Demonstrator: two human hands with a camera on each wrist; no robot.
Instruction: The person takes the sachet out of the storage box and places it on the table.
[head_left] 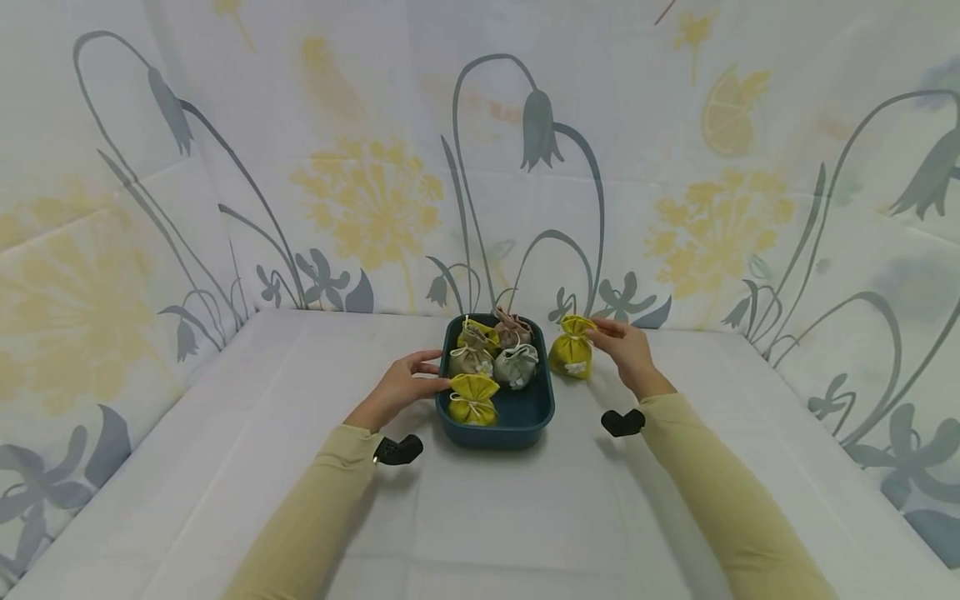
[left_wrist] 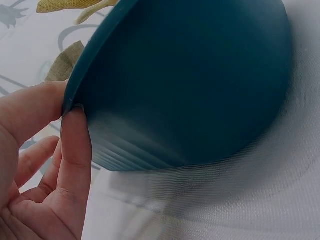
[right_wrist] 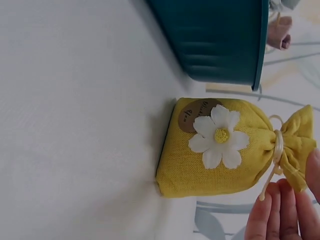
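A dark blue plastic bin (head_left: 534,417) stands on the table with several drawstring pouches in it. My left hand (head_left: 405,385) pinches its left rim between thumb and finger; the left wrist view shows the grip against the bin's wall (left_wrist: 190,95). To the right of the bin, my right hand (head_left: 626,354) holds a yellow drawstring pouch (head_left: 572,357) by its gathered top. In the right wrist view this yellow pouch (right_wrist: 215,150) is upright, bearing a white cloth flower (right_wrist: 220,136) and a round brown tag. Its base is at or just above the tabletop; I cannot tell which.
Inside the bin are a front yellow pouch (head_left: 472,400), a beige pouch (head_left: 471,360), a grey-green pouch (head_left: 516,367), a brown pouch (head_left: 513,331) and another yellow one behind. White cloth covers the table (head_left: 510,517); a flower-printed curtain (head_left: 480,167) hangs behind it.
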